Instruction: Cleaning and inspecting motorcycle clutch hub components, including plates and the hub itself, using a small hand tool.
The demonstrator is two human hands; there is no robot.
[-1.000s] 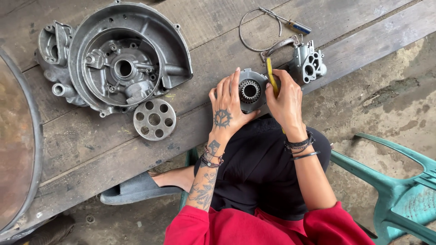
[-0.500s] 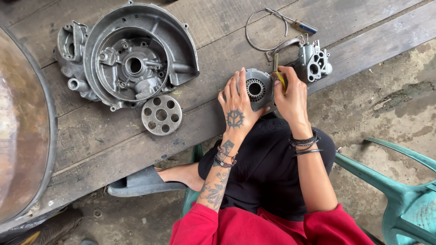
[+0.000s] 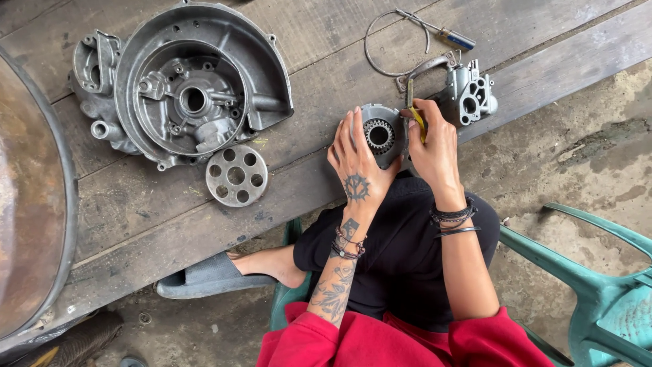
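Both hands have stayed on the same part since half a second ago, with the whole view slid slightly so that the big casing sits a little nearer the middle; the round metal gear housing (image 3: 380,138), with its toothed ring around a dark centre hole, lies on the near edge of the wooden bench (image 3: 136,217), right in front of the person's lap. Left hand (image 3: 358,170) lies over the housing's left and near side, fingers spread and pressed flat on it, steadying it rather than closing round it. Right hand (image 3: 431,146) is clenched around a yellow-handled tool (image 3: 414,115), whose shaft stands up along the housing's right edge; whether the tip touches the metal I cannot tell. Just beyond the right hand, further right, sits a small aluminium carburettor-like body (image 3: 472,95), and past that a loop of wire (image 3: 387,41) and a blue-handled screwdriver (image 3: 448,35) lie on the far planks. Well to the left rests a large grey engine casing (image 3: 197,81), with a perforated round disc (image 3: 236,175) just near of it. A rusty curved metal rim (image 3: 47,204) fills the left edge. Under the bench a foot in a grey slipper (image 3: 204,277) shows, and a green plastic chair (image 3: 598,285) stands at the right
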